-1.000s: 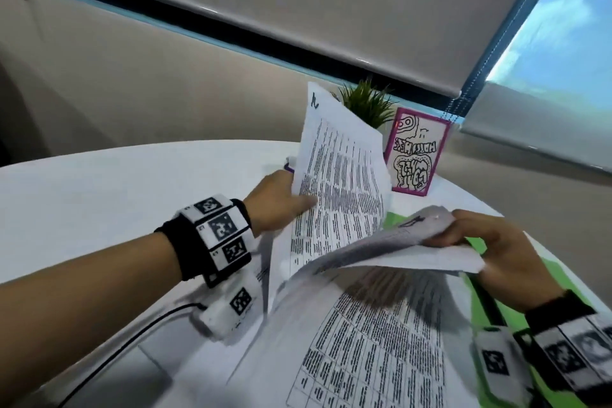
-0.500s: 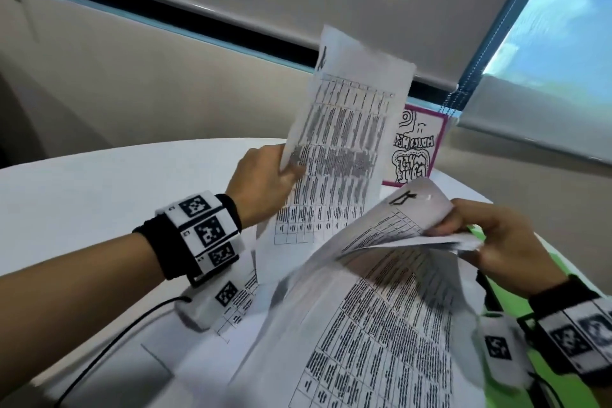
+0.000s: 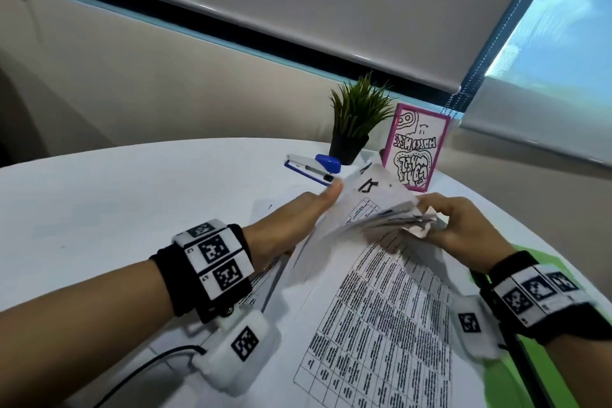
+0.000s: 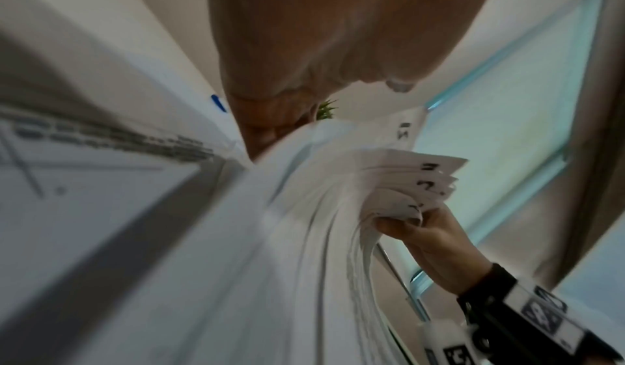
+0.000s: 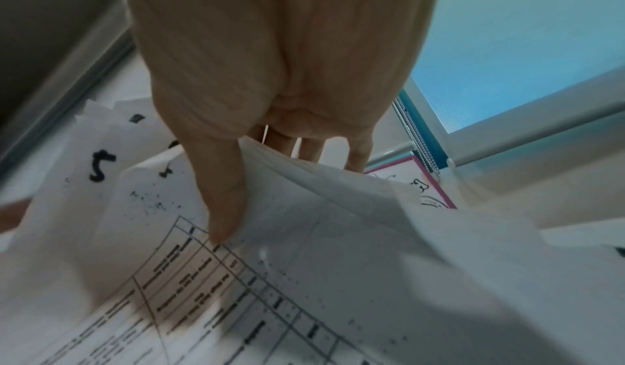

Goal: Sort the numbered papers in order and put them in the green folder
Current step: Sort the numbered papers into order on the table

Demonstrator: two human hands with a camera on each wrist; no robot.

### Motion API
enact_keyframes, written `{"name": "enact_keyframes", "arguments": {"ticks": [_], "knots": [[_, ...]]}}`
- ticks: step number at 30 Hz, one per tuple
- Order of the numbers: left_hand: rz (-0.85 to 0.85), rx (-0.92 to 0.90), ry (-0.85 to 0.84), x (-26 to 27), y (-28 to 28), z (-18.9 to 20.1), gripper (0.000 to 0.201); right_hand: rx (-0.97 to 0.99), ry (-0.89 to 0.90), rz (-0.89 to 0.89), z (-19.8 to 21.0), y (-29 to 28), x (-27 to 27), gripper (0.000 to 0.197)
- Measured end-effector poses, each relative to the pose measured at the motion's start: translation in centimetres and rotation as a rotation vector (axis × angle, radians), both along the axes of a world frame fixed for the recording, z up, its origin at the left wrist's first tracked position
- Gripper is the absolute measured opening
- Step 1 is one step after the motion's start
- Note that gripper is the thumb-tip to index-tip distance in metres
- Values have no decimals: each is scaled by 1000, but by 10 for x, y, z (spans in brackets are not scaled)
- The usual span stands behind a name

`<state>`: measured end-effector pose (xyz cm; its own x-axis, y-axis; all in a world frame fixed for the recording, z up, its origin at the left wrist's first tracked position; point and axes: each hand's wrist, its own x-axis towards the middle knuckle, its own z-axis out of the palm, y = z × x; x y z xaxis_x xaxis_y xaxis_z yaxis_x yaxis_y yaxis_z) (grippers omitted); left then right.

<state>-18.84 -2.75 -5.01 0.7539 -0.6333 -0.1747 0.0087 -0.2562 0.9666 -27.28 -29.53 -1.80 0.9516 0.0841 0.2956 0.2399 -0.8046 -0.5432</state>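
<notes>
So the right hand [image 3: 460,228] is pinching the lifted corners of a fanned bunch of numbered papers [image 3: 371,209], thumb on top, over another printed sheet [image 3: 381,318] lying flat on the white table [image 3: 116,195]. Left hand [image 3: 291,225] has straight fingers laid along the fan's left edge. Green folder [image 3: 530,381] sits under the sheets on the right. Stapler [image 3: 314,167], potted plant [image 3: 356,119] and pink-framed card [image 3: 415,146] are at the far side.
</notes>
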Motion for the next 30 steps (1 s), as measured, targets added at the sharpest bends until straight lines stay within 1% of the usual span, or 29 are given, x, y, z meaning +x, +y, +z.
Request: {"name": "enact_keyframes", "arguments": {"ticks": [2,3,5,6,7,10,11,12,15,17,19,20,22,24,27,29,30], "knots": [[-65,-31,-30,-6,6,1,74,34,40,-34,-4,1,5,31],[-109,0,-62,-9,7,-2,67,43,55,-48,-5,2,8,31],[-168,199,-283,-10,9,-9,50,76,88,-71,-7,4,13,42],[-177,287,-385,-10,8,-10,42,112,115,-93,-7,5,15,50],[-177,329,-427,-10,9,-11,36,137,154,-116,-9,5,19,61],[-190,337,-448,-10,8,-10,27,125,247,-121,-11,5,27,104],[-190,326,-443,-9,8,-10,23,125,277,-90,-11,4,30,110],[-185,310,-439,-9,8,-10,20,117,300,-57,-10,2,33,109],[-191,337,-461,-10,8,-7,23,21,331,-21,-4,1,41,93],[-193,406,-502,-8,8,-7,33,-19,333,1,0,0,45,76],[-184,454,-483,-6,10,-7,43,-36,302,13,0,-2,46,54],[-185,453,-461,-4,12,-7,45,-79,276,4,-1,-3,46,45],[-201,439,-440,0,16,-4,45,-207,203,-16,-8,-8,46,49],[-209,438,-442,3,20,-3,40,-239,167,-11,-13,-10,47,45],[-256,352,-423,6,22,-4,15,-110,239,33,-12,-2,48,42],[-288,328,-445,5,21,-6,17,-19,301,53,-11,3,50,39],[-285,332,-454,4,21,-6,19,-9,294,54,-11,4,52,38]]}}
